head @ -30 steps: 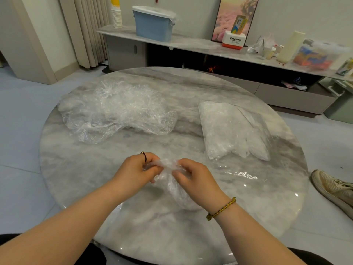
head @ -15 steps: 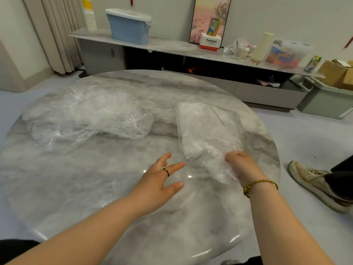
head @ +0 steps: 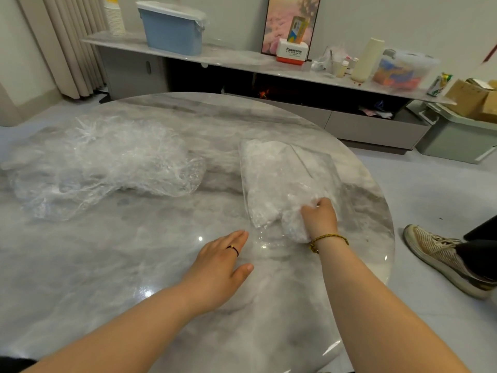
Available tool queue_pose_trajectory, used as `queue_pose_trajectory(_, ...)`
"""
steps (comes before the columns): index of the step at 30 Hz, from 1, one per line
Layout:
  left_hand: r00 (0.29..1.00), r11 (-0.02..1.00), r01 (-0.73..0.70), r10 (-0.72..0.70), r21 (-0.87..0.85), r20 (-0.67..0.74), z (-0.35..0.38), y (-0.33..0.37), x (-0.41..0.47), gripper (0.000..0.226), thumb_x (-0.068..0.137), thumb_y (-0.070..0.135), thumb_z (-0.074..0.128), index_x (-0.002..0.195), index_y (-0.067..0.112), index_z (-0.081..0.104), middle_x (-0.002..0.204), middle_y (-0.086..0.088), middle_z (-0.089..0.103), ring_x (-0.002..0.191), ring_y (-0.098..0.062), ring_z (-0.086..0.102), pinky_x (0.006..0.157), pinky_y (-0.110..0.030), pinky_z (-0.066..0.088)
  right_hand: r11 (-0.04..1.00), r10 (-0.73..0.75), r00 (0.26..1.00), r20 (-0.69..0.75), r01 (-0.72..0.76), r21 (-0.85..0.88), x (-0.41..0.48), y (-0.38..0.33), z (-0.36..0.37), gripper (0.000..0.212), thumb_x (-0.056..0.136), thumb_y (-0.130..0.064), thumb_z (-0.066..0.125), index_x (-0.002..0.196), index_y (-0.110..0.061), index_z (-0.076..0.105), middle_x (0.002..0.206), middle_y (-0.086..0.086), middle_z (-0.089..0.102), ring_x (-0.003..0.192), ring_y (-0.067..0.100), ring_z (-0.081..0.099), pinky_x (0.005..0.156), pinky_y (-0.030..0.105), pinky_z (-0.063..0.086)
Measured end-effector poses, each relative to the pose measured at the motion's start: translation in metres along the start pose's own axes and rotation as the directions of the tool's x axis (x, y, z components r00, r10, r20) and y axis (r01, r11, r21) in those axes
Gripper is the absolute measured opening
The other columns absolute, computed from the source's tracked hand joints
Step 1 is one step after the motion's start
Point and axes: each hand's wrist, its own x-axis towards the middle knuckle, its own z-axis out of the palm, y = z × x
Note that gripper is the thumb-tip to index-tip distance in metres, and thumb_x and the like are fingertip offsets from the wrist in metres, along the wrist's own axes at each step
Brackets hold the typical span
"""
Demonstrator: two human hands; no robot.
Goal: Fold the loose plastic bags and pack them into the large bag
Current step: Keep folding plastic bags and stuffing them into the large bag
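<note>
My right hand [head: 319, 218] has its fingers curled round a crumpled bag [head: 294, 228], small and clear, at the near end of the large bag [head: 279, 170]. That one lies flat just beyond the hand, whitish folded bags inside. My left hand [head: 220, 265] rests on the marble table [head: 134, 265], fingers straight. Beyond it to the left sprawls the loose pile [head: 102, 162], wrinkled and transparent. A shoe [head: 441, 259] sits on the floor to the right.

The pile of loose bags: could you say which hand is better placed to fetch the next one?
Probably left: the left hand is open and nearer the pile; the right hand grips a folded bag at the large bag.
</note>
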Motion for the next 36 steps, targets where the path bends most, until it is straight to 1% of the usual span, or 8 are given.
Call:
queue_pose_trajectory(4, 1.000, 0.999, 0.008, -0.008, -0.033, 0.014, 0.001, 0.000, 0.000, 0.062, 0.098, 0.038, 0.032, 0.147, 0.024, -0.004, 0.154, 0.013, -0.002, 0.141, -0.004, 0.000, 0.108, -0.013, -0.002, 0.911, -0.213, 0.969, -0.129, 0.149, -0.384, 0.001, -0.001, 0.007, 0.032, 0.089, -0.013, 0.055, 0.118, -0.006, 0.044, 0.116, 0.011, 0.047, 0.103, 0.029, 0.050, 0.075, 0.029, 0.041)
queue_pose_trajectory(6, 1.000, 0.999, 0.011, -0.010, -0.048, 0.012, 0.001, -0.002, 0.000, 0.063, 0.098, 0.038, 0.033, 0.146, 0.024, -0.004, 0.154, 0.014, -0.002, 0.141, -0.004, 0.000, 0.108, -0.012, -0.002, 0.818, -0.320, 0.937, -0.140, 0.199, -0.539, -0.001, -0.003, 0.012, 0.033, 0.090, -0.010, 0.052, 0.122, -0.007, 0.043, 0.123, 0.011, 0.043, 0.103, 0.027, 0.050, 0.072, 0.031, 0.039)
queue_pose_trajectory(10, 1.000, 0.997, 0.014, -0.013, -0.079, 0.015, -0.001, -0.002, 0.000, 0.062, 0.098, 0.037, 0.034, 0.146, 0.024, -0.003, 0.154, 0.014, 0.000, 0.141, -0.003, 0.000, 0.107, -0.012, -0.001, 0.768, -0.379, 0.925, 0.036, 0.336, -0.546, -0.004, -0.004, 0.025, 0.030, 0.089, 0.005, 0.035, 0.113, -0.005, 0.048, 0.102, 0.009, 0.054, 0.082, 0.025, 0.050, 0.063, 0.033, 0.036)
queue_pose_trajectory(16, 1.000, 0.995, 0.013, -0.011, -0.100, 0.016, -0.004, -0.003, 0.000, 0.062, 0.098, 0.035, 0.034, 0.146, 0.024, -0.003, 0.153, 0.015, -0.002, 0.141, -0.002, 0.000, 0.104, -0.008, -0.001, 0.635, -0.423, 0.871, 0.250, 0.482, -0.604, 0.003, 0.009, 0.026, 0.029, 0.093, -0.003, 0.038, 0.118, -0.004, 0.053, 0.123, 0.009, 0.052, 0.115, 0.024, 0.043, 0.088, 0.025, 0.034)
queue_pose_trajectory(20, 1.000, 0.993, -0.004, 0.006, -0.119, 0.014, -0.001, -0.006, 0.001, 0.062, 0.098, 0.036, 0.034, 0.146, 0.025, -0.003, 0.138, 0.028, 0.000, 0.141, -0.002, 0.000, 0.103, -0.008, -0.002, 0.486, -0.372, 0.878, 0.300, 0.460, -0.744, 0.012, 0.019, 0.021, 0.038, 0.097, -0.009, 0.032, 0.135, -0.009, 0.038, 0.144, 0.006, 0.037, 0.138, 0.020, 0.024, 0.114, 0.031, 0.015)
queue_pose_trajectory(24, 0.999, 0.994, -0.036, 0.038, -0.104, 0.022, 0.003, -0.010, 0.002, 0.059, 0.098, 0.038, 0.034, 0.146, 0.030, 0.000, 0.138, 0.029, 0.000, 0.141, -0.002, -0.001, 0.106, -0.010, -0.002, 0.548, -0.418, 0.875, 0.246, 0.459, -0.700, 0.009, 0.018, 0.017, 0.042, 0.096, -0.008, 0.036, 0.138, -0.009, 0.035, 0.145, 0.006, 0.037, 0.138, 0.020, 0.024, 0.115, 0.030, 0.008)
queue_pose_trajectory(28, 0.992, 0.992, -0.118, 0.120, -0.055, 0.043, 0.004, -0.009, 0.007, 0.050, 0.092, 0.047, 0.025, 0.141, 0.042, 0.016, 0.153, 0.017, -0.001, 0.141, -0.002, -0.003, 0.105, -0.011, -0.002, 0.725, -0.546, 0.838, 0.008, 0.477, -0.496, -0.001, 0.006, 0.011, 0.034, 0.090, 0.003, 0.044, 0.123, 0.001, 0.054, 0.124, 0.014, 0.056, 0.119, 0.028, 0.047, 0.100, 0.026, 0.029)
queue_pose_trajectory(36, 0.990, 0.980, -0.120, 0.129, -0.160, 0.051, -0.008, -0.011, -0.002, 0.037, 0.090, 0.038, 0.055, 0.123, 0.048, 0.044, 0.149, 0.021, 0.005, 0.140, -0.004, 0.000, 0.110, -0.017, 0.002, 0.645, -0.529, 0.841, 0.114, 0.486, -0.590, -0.021, 0.003, -0.005, 0.036, 0.095, -0.009, 0.043, 0.131, -0.010, 0.049, 0.140, 0.002, 0.044, 0.129, 0.021, 0.034, 0.103, 0.022, 0.020)
